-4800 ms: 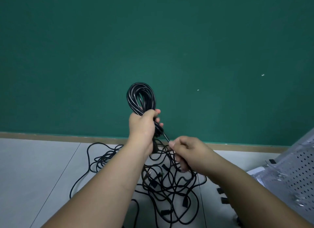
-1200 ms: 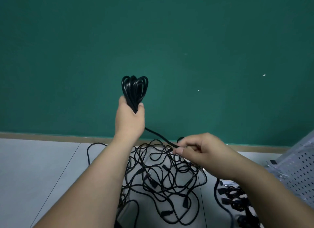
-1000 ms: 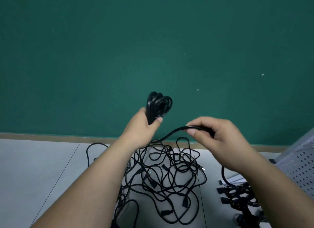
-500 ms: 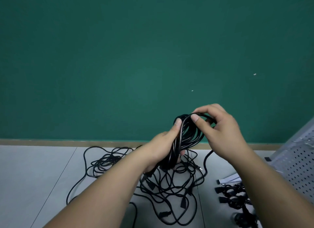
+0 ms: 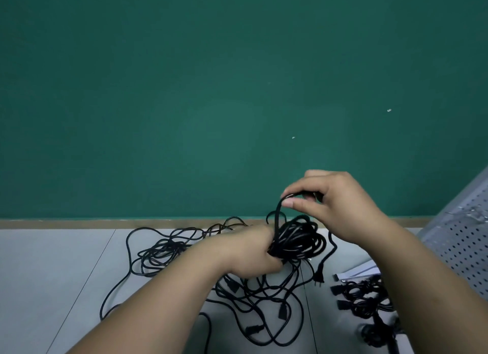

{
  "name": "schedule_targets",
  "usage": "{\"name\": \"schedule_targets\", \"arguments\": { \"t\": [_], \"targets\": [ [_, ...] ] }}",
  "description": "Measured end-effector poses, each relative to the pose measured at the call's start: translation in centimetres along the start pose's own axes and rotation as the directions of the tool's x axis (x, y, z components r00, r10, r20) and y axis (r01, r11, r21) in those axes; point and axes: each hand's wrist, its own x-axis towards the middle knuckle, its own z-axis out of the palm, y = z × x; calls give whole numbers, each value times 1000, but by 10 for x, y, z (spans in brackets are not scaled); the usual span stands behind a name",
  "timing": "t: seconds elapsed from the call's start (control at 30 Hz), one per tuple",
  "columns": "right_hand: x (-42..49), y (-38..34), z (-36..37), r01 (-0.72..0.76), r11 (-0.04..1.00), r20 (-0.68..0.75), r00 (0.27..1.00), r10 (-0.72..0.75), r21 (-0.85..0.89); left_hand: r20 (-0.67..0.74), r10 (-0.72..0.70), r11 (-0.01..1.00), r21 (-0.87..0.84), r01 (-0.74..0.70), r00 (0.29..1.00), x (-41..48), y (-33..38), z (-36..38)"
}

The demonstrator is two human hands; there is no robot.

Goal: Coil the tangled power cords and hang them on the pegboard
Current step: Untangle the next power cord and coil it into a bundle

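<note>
The left hand [image 5: 253, 250] clamps the coiled cord [image 5: 298, 240] at its waist. The right hand [image 5: 340, 206] pinches the tail strand [image 5: 276, 220], arched over the bundle. If that wrap slackens, the loops may spring apart. Below, the plug [image 5: 319, 274] could snag the floor tangle [image 5: 250, 298]. The pegboard [image 5: 459, 237] leans farther right, not yet reached.

Left of the left hand's [image 5: 253, 250] grip on the coil [image 5: 298, 240], open air reaches the green wall [image 5: 211, 89]. Below lie tangled cords [image 5: 258, 301]; to its right, the pegboard [image 5: 462, 243] and coiled bundles [image 5: 364, 298] crowd the floor [image 5: 52, 274]
</note>
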Motion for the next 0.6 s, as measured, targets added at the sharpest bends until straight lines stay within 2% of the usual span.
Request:
{"name": "schedule_targets", "arguments": {
  "t": [0.07,0.13,0.2,0.27,0.33,0.4,0.47,0.53,0.6],
  "targets": [
    [1,5,-4,-95,987,132,988,78,126,-10,54,995,85,-53,999,-4,4,0],
    [-2,10,-12,-245,918,272,949,161,311,-48,150,987,57,-147,988,-8,11,-5],
    [-4,13,-19,-366,819,358,909,213,441,-100,200,973,-99,-209,975,-13,18,-10],
    [-6,15,-16,-396,797,368,899,236,457,-151,193,936,-270,-228,969,-16,18,-16],
    [-4,15,-4,-406,811,324,903,283,422,-213,156,891,-392,-231,964,-15,11,-20],
    [-2,15,13,-416,857,255,902,347,304,-279,84,859,-467,-211,957,-10,-1,-21],
    [-1,12,33,-383,914,217,911,351,132,-324,-38,823,-546,-154,945,-5,-13,-21],
    [-2,8,52,-352,936,238,907,347,-21,-357,-173,765,-635,-103,918,-2,-21,-20],
    [-3,1,68,-281,948,271,910,313,-150,-378,-358,714,-700,-11,854,1,-31,-20]
  ]
}}
